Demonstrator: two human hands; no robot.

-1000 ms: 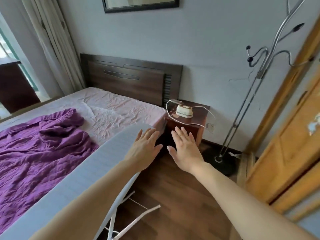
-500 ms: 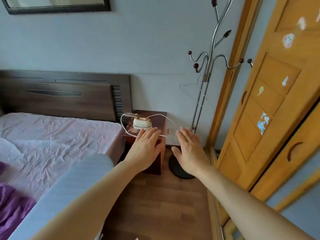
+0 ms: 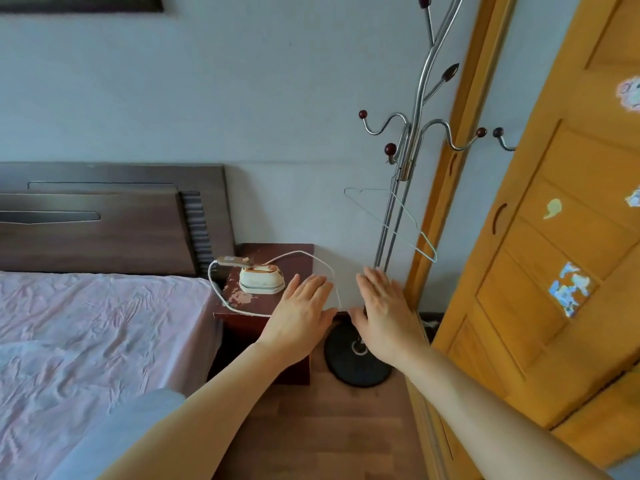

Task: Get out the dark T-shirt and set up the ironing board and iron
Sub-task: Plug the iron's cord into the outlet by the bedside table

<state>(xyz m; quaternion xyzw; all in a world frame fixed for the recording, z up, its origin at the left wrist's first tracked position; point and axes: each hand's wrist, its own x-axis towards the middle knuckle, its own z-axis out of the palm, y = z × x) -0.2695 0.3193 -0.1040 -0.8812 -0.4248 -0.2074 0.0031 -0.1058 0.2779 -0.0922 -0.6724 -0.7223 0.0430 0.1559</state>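
A small white iron with a white cord sits on a dark red nightstand beside the bed. My left hand is stretched out flat, fingers apart, just right of the iron and not touching it. My right hand is also flat and empty, held in front of the coat stand's pole. The grey ironing board shows only as a rounded end at the lower left, partly behind my left forearm. No dark T-shirt is in view.
A metal coat stand with a round black base stands between nightstand and wooden wardrobe doors; a wire hanger hangs on it. The bed with a pink sheet and dark headboard fills the left. Wooden floor lies below.
The view has swung right and closer to the nightstand; the purple blanket has left the frame. Both open hands have moved toward the iron and coat stand.
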